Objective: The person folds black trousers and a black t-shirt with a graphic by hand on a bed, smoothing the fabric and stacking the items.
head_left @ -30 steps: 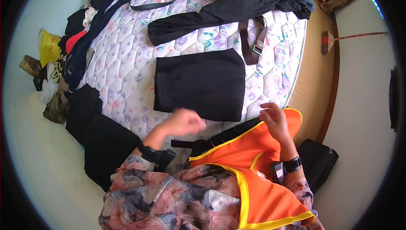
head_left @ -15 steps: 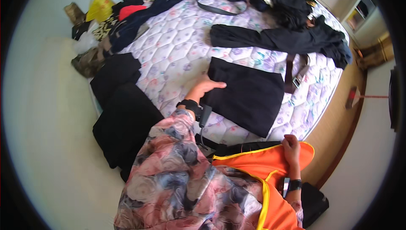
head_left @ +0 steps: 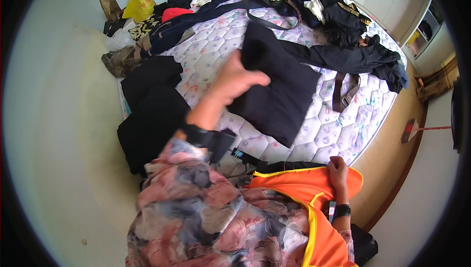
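My left hand grips the left edge of a folded black garment, thumb on top and the other fingers hidden beneath. The garment is tilted, its far left corner raised above the floral quilted mattress. At the lower right, my right hand is curled closed beside the orange cloth with yellow trim that I wear. Whatever is inside those fingers, if anything, does not show. Both wrists carry black straps with small devices.
Black folded clothes lie at the mattress's left edge. Long black trousers and a brown belt lie beyond the garment and to its right. Clothes are heaped along the far edge, with a yellow bag at far left. A broom is on the right.
My left hand has moved farther away and gripped the black garment, lifting and turning its far left part. My right hand stays nearly still. The view has shifted slightly.
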A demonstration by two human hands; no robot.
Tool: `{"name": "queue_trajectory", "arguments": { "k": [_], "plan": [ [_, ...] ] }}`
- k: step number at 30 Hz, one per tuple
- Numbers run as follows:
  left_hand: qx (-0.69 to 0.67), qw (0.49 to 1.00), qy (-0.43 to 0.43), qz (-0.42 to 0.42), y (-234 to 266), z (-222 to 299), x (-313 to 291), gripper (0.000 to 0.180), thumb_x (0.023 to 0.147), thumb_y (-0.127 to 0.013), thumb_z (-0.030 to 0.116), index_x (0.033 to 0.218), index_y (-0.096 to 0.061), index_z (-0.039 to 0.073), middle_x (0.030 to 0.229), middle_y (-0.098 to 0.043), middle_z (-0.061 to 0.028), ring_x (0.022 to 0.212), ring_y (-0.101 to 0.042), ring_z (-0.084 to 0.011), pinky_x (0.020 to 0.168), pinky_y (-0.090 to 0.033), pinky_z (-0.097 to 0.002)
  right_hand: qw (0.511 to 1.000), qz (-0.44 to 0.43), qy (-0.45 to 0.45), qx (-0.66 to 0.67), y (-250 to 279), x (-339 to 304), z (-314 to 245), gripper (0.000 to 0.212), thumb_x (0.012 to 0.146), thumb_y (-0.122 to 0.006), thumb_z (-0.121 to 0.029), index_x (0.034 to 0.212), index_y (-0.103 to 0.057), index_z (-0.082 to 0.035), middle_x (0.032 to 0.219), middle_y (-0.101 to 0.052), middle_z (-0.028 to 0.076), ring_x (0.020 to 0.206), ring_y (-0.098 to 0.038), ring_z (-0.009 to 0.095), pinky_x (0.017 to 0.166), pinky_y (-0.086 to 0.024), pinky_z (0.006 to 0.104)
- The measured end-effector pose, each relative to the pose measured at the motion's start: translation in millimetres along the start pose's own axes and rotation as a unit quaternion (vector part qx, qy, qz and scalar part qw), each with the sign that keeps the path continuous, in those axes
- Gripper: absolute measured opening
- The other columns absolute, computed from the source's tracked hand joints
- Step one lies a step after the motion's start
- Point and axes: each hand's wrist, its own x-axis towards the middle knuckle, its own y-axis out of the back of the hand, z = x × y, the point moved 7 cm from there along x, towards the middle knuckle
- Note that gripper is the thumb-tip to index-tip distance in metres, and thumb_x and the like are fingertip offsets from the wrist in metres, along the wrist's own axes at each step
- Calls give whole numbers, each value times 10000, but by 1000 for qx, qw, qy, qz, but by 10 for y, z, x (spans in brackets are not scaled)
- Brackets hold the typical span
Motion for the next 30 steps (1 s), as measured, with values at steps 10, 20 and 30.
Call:
{"name": "queue_trajectory", "arguments": {
  "k": [10, 20, 30],
  "plan": [
    [-148, 927, 58, 341, 2964, 301, -1892, 398, 721, -664, 225, 1056, -594, 24, 925, -642, -117, 806, -634, -202, 751, -516, -310, 999, -9, 38, 38, 33, -93, -40, 138, 790, -575, -46, 921, -585, -3, 773, -612, 44, 689, -554, 99, 649, -458, 247],
    [467, 685, 475, 294, 3423, -1686, -2352, 588, 863, -293, 608, 1391, -151, 392, 1480, -63, -127, 1332, -73, -419, 974, -116, -690, 999, 15, 47, 14, 134, -238, -146, 138, 789, -586, -60, 915, -585, -3, 778, -619, 63, 704, -572, 125, 667, -467, 264],
    [584, 568, 498, 297, 3799, -2101, -1841, 507, 875, -460, 327, 1322, -348, 116, 1388, -197, -238, 1253, -192, -476, 945, -134, -704, 998, 66, 18, 5, 94, -232, -142, 148, 784, -598, -99, 910, -594, -22, 793, -650, 128, 714, -636, 216, 656, -495, 307]
  ]
}}
